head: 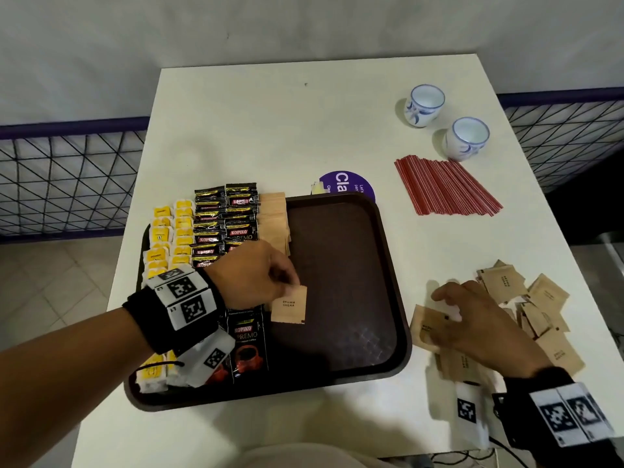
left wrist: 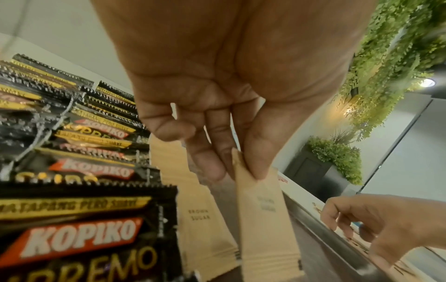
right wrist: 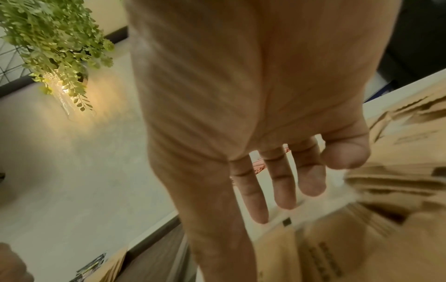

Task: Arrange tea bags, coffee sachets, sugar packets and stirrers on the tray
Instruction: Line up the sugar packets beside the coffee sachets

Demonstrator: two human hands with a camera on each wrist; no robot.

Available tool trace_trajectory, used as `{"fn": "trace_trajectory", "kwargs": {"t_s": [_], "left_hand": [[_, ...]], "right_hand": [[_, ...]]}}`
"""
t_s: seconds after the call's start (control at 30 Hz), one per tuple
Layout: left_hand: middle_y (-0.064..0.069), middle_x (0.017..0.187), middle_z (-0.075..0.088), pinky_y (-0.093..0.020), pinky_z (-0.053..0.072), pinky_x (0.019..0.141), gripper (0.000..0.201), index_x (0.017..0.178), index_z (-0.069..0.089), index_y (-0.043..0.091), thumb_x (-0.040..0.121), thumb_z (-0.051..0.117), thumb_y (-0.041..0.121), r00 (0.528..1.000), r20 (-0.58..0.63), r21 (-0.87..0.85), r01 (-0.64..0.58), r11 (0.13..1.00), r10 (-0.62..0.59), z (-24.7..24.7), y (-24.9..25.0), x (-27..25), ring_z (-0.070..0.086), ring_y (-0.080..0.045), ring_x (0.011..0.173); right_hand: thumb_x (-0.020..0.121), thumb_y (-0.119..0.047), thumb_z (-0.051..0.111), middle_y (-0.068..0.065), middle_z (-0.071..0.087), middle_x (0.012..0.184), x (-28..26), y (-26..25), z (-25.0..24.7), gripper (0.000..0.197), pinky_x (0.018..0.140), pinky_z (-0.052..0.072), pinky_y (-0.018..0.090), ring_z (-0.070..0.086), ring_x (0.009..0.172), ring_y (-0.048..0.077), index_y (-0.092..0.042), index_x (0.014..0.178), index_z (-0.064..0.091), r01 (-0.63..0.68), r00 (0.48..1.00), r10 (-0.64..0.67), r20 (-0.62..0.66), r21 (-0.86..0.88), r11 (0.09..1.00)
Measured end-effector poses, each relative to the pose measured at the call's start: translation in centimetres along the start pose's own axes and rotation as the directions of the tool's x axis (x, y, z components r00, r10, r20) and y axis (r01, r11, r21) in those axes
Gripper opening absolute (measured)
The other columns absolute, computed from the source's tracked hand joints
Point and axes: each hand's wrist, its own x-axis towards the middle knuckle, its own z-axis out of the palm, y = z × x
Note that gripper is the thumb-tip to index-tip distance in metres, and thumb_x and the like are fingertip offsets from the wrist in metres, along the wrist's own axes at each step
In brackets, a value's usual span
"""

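A dark brown tray (head: 391, 265) lies on the white table. Its left part holds yellow tea bags (head: 162, 238), black Kopiko coffee sachets (head: 223, 217) and a row of brown sugar packets (head: 273, 217). My left hand (head: 287, 282) pinches one brown sugar packet (head: 290, 304) by its top edge over the tray; the left wrist view shows thumb and fingers (left wrist: 255, 164) on that packet (left wrist: 263, 219). My right hand (head: 449, 305) hovers with straight fingers (right wrist: 282, 187) over loose brown sugar packets (head: 543, 298) right of the tray. Red stirrers (head: 442, 187) lie further back.
Two white and blue cups (head: 423, 104) (head: 466, 138) stand at the back right of the table (head: 270, 123). A purple round sticker (head: 347, 185) shows behind the tray. A wire fence (head: 67, 177) runs beyond the table's left and right edges.
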Motion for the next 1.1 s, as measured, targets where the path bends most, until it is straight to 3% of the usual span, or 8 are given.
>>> {"fn": "trace_trajectory", "kwargs": {"t_s": [0.13, 0.27, 0.47, 0.6, 0.77, 0.87, 0.97, 1.1], "left_hand": [[0.019, 0.083, 0.068, -0.013, 0.047, 0.072, 0.019, 0.084, 0.073, 0.039, 0.082, 0.073, 0.02, 1.0, -0.011, 0.066, 0.024, 0.998, -0.023, -0.3, -0.4, 0.1, 0.062, 0.004, 0.079], [0.021, 0.08, 0.068, -0.014, 0.047, 0.07, 0.018, 0.087, 0.077, 0.033, 0.079, 0.069, 0.02, 0.998, -0.047, 0.108, 0.051, 0.993, -0.046, -0.1, -0.7, 0.3, 0.061, 0.004, 0.075], [0.023, 0.078, 0.061, -0.018, 0.046, 0.069, 0.015, 0.088, 0.078, 0.031, 0.081, 0.067, 0.023, 0.995, -0.095, 0.17, 0.043, 0.985, -0.027, 0.4, -1.1, 0.2, 0.059, 0.0, 0.074], [0.026, 0.077, 0.052, -0.022, 0.048, 0.074, 0.016, 0.091, 0.077, 0.031, 0.083, 0.065, 0.024, 0.993, -0.118, 0.248, 0.036, 0.968, -0.007, 0.7, -1.2, 0.3, 0.055, -0.002, 0.079], [0.021, 0.082, 0.062, -0.032, 0.055, 0.081, 0.017, 0.091, 0.075, 0.033, 0.084, 0.061, 0.029, 0.994, -0.113, 0.33, 0.044, 0.943, -0.007, 0.9, -1.7, 0.5, 0.057, -0.003, 0.082], [0.02, 0.086, 0.058, -0.031, 0.052, 0.084, 0.016, 0.093, 0.073, 0.034, 0.085, 0.059, 0.032, 0.994, -0.111, 0.383, 0.036, 0.923, 0.007, 1.0, -1.7, 0.6, 0.057, -0.006, 0.09], [0.016, 0.093, 0.058, -0.035, 0.049, 0.089, 0.018, 0.098, 0.071, 0.033, 0.087, 0.056, 0.035, 0.993, -0.114, 0.445, 0.022, 0.895, 0.033, 1.1, -1.7, 0.6, 0.055, -0.01, 0.098], [0.013, 0.094, 0.061, -0.029, 0.047, 0.081, 0.017, 0.1, 0.069, 0.031, 0.088, 0.06, 0.039, 0.985, -0.146, 0.35, -0.032, 0.936, 0.089, 1.0, -0.4, 0.9, 0.055, -0.007, 0.09]], "right_hand": [[0.066, -0.027, 0.086, -0.006, 0.041, 0.11, 0.0, 0.0, 0.6, 0.056, 0.09, 0.046, 0.038, 0.042, 0.11, 0.019, -0.031, 0.111, 0.053, -0.007, 1.0, 0.007, 0.003, -0.038, 0.999], [0.069, -0.028, 0.083, -0.009, 0.044, 0.103, 0.2, -0.4, 0.8, 0.037, 0.082, 0.046, 0.037, 0.047, 0.1, 0.019, -0.029, 0.095, 0.055, 0.017, 0.999, -0.018, -0.036, -0.018, 1.0], [0.081, -0.013, 0.076, -0.004, 0.067, 0.075, 0.9, -0.9, 0.3, 0.019, 0.061, 0.045, 0.026, 0.063, 0.071, 0.011, -0.019, 0.077, 0.059, 0.028, 0.994, -0.008, -0.108, 0.18, 0.983], [0.083, -0.009, 0.076, -0.004, 0.068, 0.069, 1.1, -1.0, -0.5, 0.017, 0.058, 0.045, 0.019, 0.063, 0.064, 0.006, -0.017, 0.079, 0.061, 0.025, 0.994, 0.01, -0.109, 0.315, 0.949], [0.089, -0.011, 0.07, 0.0, 0.064, 0.08, 0.8, -0.7, -1.9, 0.03, 0.075, 0.05, 0.035, 0.065, 0.081, 0.02, -0.039, 0.101, 0.067, 0.074, 0.991, -0.02, -0.134, 0.411, 0.909], [0.09, -0.01, 0.068, -0.01, 0.06, 0.077, 0.7, -0.9, -2.2, 0.036, 0.068, 0.047, 0.031, 0.065, 0.074, 0.019, -0.044, 0.102, 0.069, 0.097, 0.986, -0.022, -0.163, 0.465, 0.88], [0.09, -0.005, 0.068, -0.002, 0.06, 0.082, 0.7, -1.1, -2.1, 0.03, 0.063, 0.05, 0.027, 0.063, 0.062, 0.017, -0.035, 0.094, 0.071, 0.091, 0.981, 0.019, -0.191, 0.547, 0.832], [0.088, 0.002, 0.068, 0.022, 0.061, 0.089, 0.7, -1.9, -1.7, 0.014, 0.07, 0.057, 0.045, 0.068, 0.063, 0.019, -0.011, 0.086, 0.063, 0.043, 0.983, 0.104, -0.154, 0.733, 0.679]]}}
